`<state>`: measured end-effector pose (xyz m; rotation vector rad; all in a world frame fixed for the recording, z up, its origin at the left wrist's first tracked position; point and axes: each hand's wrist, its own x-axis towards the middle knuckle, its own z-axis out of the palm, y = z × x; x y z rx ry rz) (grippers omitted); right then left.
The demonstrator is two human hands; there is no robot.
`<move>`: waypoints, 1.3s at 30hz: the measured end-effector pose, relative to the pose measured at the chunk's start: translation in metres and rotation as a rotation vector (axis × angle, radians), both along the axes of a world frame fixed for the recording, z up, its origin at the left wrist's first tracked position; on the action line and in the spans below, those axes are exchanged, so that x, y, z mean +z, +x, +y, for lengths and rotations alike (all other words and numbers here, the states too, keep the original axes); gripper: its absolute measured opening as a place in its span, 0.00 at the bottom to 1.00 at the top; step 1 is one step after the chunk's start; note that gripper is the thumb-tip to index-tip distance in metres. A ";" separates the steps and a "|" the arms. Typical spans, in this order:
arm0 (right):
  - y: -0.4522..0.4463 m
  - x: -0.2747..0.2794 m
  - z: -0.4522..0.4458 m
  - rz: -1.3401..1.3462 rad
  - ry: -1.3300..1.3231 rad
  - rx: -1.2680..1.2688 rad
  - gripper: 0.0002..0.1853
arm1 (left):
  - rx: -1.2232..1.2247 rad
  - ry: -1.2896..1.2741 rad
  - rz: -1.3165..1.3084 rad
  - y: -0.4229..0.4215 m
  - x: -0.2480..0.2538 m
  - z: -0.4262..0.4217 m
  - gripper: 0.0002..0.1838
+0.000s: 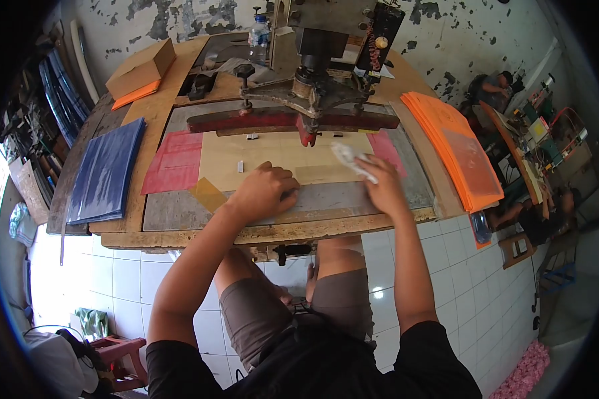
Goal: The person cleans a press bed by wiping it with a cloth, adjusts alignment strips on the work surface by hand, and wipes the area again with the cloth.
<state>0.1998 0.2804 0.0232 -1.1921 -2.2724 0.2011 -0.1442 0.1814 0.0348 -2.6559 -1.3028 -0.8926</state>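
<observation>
A white cloth (345, 155) is bunched in my right hand (383, 183), over the right part of the pale yellow sheet (279, 156). My left hand (265, 191) rests near the sheet's front edge with its fingers curled; what they hold, if anything, is hidden. Small metal pieces lie on the sheet, one (241, 166) just beyond my left hand. Pink sheets (174, 159) show at both ends of the yellow one. A yellow-brown piece (207, 194) lies left of my left wrist. Above the sheet's far edge hangs the red press bar (246, 120).
Blue plastic covers (106, 174) lie at the left, orange ones (449, 149) at the right. A cardboard box (140, 70) and a bottle (258, 38) stand at the back. The press head (309, 86) overhangs the table. Another person (494, 86) is at the far right.
</observation>
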 end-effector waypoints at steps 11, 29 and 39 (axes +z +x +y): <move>-0.029 0.014 -0.102 -0.034 0.108 0.296 0.38 | 0.011 0.080 0.030 0.001 0.009 -0.003 0.07; 0.043 0.006 -0.088 0.010 0.101 0.031 0.29 | 0.031 -0.025 0.035 0.007 0.009 -0.001 0.06; 0.096 -0.002 -0.019 -0.040 0.358 -0.470 0.30 | 0.119 -0.031 -0.023 0.003 0.012 -0.001 0.08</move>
